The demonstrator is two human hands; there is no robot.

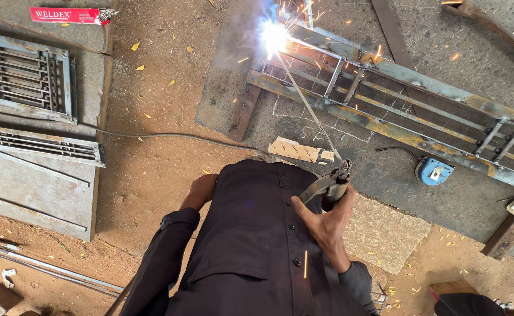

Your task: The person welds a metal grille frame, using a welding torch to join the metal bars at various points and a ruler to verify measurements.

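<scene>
While our right hand (327, 219) grips the electrode holder (330, 186), fingers closed, rod tip arcing on the steel frame (386, 99) lying on the floor; left hand (201, 190) empty, curled. Risk: sparks scorching clothing.

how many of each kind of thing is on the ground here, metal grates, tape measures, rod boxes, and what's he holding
metal grille frames: 3, one being welded, two finished at the side
blue tape measure: 1
red electrode box: 1
electrode holder with rod: 1, gripped in the right hand
total: 6
left hand holds nothing visible
</scene>
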